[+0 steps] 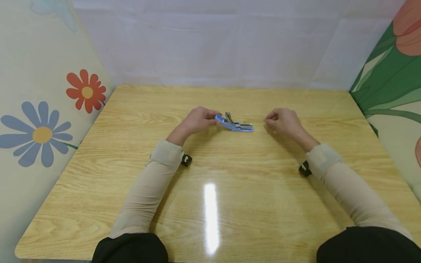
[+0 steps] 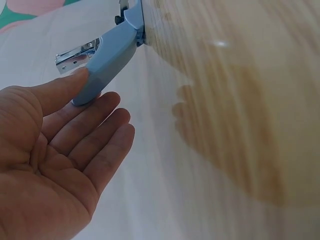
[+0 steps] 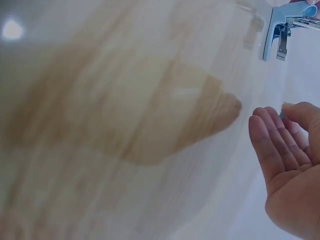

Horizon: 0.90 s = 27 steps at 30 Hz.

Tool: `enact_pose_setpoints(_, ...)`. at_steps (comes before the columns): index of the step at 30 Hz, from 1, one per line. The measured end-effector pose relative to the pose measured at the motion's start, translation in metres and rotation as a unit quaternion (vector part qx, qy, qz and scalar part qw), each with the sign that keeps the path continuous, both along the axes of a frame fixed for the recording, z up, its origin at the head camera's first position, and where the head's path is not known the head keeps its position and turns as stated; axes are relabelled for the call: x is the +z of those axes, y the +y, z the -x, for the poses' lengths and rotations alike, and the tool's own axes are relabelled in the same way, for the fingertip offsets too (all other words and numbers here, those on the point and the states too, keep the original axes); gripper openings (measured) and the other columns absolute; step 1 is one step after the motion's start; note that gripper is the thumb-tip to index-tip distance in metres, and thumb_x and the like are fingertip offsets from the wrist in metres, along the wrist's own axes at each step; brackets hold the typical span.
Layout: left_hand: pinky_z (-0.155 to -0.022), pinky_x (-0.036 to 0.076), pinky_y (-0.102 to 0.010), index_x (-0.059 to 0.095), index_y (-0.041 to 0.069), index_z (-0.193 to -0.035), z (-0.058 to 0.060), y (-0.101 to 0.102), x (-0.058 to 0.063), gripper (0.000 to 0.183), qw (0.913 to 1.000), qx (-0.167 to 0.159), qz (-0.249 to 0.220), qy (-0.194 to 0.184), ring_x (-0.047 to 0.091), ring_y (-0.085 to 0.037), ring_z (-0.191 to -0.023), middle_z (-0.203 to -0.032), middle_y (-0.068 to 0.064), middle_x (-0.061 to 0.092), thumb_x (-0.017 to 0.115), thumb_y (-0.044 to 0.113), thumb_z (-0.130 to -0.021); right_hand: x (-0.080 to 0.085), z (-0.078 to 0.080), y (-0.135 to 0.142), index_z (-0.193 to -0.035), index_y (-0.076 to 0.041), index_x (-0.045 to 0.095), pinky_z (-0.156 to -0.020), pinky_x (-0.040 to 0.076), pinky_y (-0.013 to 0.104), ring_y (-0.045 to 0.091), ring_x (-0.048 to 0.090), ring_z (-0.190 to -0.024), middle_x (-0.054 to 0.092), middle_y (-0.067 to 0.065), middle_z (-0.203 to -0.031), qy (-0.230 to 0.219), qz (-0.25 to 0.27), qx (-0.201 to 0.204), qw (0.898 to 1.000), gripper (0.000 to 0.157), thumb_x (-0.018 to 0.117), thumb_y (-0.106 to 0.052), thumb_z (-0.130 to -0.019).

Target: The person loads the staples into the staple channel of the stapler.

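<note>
A light blue stapler (image 1: pixel 234 126) lies opened out on the table, its cover tilted up at the left and its metal magazine exposed. My left hand (image 1: pixel 200 119) pinches the end of the cover between thumb and fingers. In the left wrist view the thumb lies on the edge of the stapler (image 2: pixel 107 60), and the other fingers extend beneath it. To the right of the stapler and apart from it is my right hand (image 1: pixel 284 122). Its thumb and forefinger pinch a small grey piece (image 3: pixel 282 115), mostly hidden by the fingertips.
The wooden table (image 1: pixel 210 160) carries a bright light reflection near its front. A white cloth (image 1: pixel 213 44) hangs behind it. Panels painted with flowers stand at the left and right sides. Each wrist wears a small black camera.
</note>
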<state>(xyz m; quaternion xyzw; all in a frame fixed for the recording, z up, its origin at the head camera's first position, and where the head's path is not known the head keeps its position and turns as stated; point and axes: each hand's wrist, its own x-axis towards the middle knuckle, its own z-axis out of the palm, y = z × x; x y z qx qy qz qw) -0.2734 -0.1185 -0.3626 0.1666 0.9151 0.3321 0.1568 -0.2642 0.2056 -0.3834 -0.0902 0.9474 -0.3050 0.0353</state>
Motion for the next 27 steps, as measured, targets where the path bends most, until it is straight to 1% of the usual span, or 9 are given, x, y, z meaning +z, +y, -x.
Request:
enact_pose_setpoints(4,-0.076,0.045,-0.031,0.056,0.017,-0.147,0.000,0.000,0.000,0.044,1.0000,0.001,0.000,-0.005,0.065,-0.021,-0.101,-0.139,-0.008,0.066,0.060,0.024,-0.104,0.002,0.000,0.000,-0.113,-0.005,0.075,-0.081,0.057,0.038,0.027,0.072,-0.092,0.076,0.017,-0.108,0.004,0.017,0.004,1.000,0.022,0.066,-0.020,-0.099)
enact_pose_setpoints(7,-0.079,0.047,-0.032,0.055,0.017,-0.148,0.000,0.000,0.000,0.044,1.0000,0.002,0.000,-0.009,0.065,-0.021,-0.106,-0.141,-0.008,0.064,0.059,0.025,-0.104,0.003,0.000,-0.001,-0.119,-0.005,0.074,-0.083,0.058,0.040,0.029,0.073,-0.094,0.076,0.018,-0.112,0.005,0.027,0.006,1.000,0.026,0.066,-0.021,-0.100)
enact_pose_setpoints(10,-0.084,0.049,-0.034,0.055,0.018,-0.148,0.001,-0.001,0.000,0.044,1.0000,0.002,0.002,-0.008,0.065,-0.021,-0.113,-0.142,-0.008,0.063,0.059,0.025,-0.104,0.005,-0.001,-0.001,-0.122,-0.006,0.073,-0.083,0.058,0.039,0.029,0.074,-0.096,0.075,0.017,-0.117,0.004,0.032,0.005,0.999,0.028,0.066,-0.022,-0.101)
enact_pose_setpoints(14,-0.087,0.050,-0.037,0.056,0.018,-0.147,0.001,-0.001,0.001,0.044,1.0000,0.001,0.001,-0.007,0.065,-0.022,-0.117,-0.142,-0.008,0.064,0.060,0.026,-0.104,0.009,-0.001,0.001,-0.121,-0.006,0.074,-0.081,0.058,0.035,0.028,0.074,-0.097,0.076,0.016,-0.115,0.010,0.042,0.003,0.999,0.028,0.065,-0.023,-0.101)
enact_pose_setpoints(17,-0.084,0.048,-0.035,0.056,0.019,-0.147,0.001,0.000,0.001,0.044,1.0000,0.001,-0.001,-0.008,0.065,-0.021,-0.114,-0.141,-0.008,0.064,0.060,0.026,-0.104,0.013,-0.001,0.002,-0.122,-0.007,0.074,-0.080,0.058,0.032,0.028,0.074,-0.098,0.077,0.015,-0.112,0.016,0.050,0.002,0.999,0.030,0.063,-0.027,-0.102)
enact_pose_setpoints(19,-0.081,0.046,-0.034,0.057,0.019,-0.146,0.001,0.000,0.001,0.044,1.0000,0.002,-0.002,-0.008,0.065,-0.020,-0.110,-0.140,-0.007,0.065,0.061,0.026,-0.104,0.017,-0.001,0.002,-0.122,-0.006,0.074,-0.081,0.058,0.033,0.028,0.075,-0.099,0.076,0.016,-0.112,0.015,0.061,0.002,0.998,0.031,0.063,-0.028,-0.102)
enact_pose_setpoints(24,-0.077,0.045,-0.032,0.057,0.018,-0.146,0.001,-0.001,0.002,0.043,1.0000,0.002,0.000,-0.007,0.065,-0.020,-0.104,-0.140,-0.008,0.065,0.060,0.026,-0.104,0.025,-0.001,0.001,-0.124,-0.007,0.072,-0.088,0.058,0.042,0.028,0.074,-0.102,0.075,0.016,-0.116,0.005,0.078,0.001,0.997,0.033,0.062,-0.030,-0.103)
enact_pose_setpoints(27,-0.078,0.046,-0.032,0.057,0.018,-0.146,0.001,-0.001,0.001,0.043,1.0000,0.002,-0.002,-0.008,0.065,-0.020,-0.104,-0.139,-0.008,0.065,0.060,0.025,-0.104,0.027,-0.001,0.000,-0.124,-0.007,0.072,-0.090,0.058,0.044,0.028,0.074,-0.103,0.075,0.016,-0.116,-0.001,0.083,0.001,0.997,0.032,0.062,-0.028,-0.103)
